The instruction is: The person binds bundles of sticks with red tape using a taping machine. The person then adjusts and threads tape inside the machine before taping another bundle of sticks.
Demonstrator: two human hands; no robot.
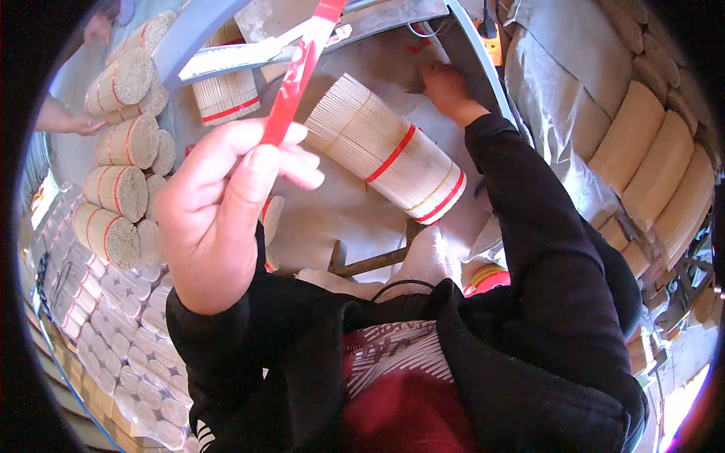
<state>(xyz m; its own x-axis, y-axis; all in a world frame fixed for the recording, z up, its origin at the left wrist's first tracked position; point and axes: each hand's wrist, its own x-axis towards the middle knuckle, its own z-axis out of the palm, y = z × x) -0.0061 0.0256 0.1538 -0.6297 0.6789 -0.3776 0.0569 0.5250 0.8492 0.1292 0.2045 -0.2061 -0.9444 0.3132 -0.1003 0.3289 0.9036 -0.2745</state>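
My left hand [226, 200] is raised near the middle, thumb and fingers pinched on a glossy red strip [300, 79] that runs up past the top edge. Behind it, a thick round bundle of thin pale sticks [370, 136] lies aslant, bound with red bands and thin yellowish ties. My right hand [447, 92] reaches out beyond this bundle, beside a grey metal bar. Its fingers point down and away in shadow, so whether they hold anything cannot be made out. A second banded bundle [225, 97] lies partly under the metal frame.
A pale metal frame [385, 23] crosses the top. Several tied stick bundles [121, 143] are stacked at left, where another person's hand [72, 119] reaches in. More wrapped bundles [136, 332] fill the lower left. Large pale bundles [642, 151] and plastic sheeting [551, 90] lie at right.
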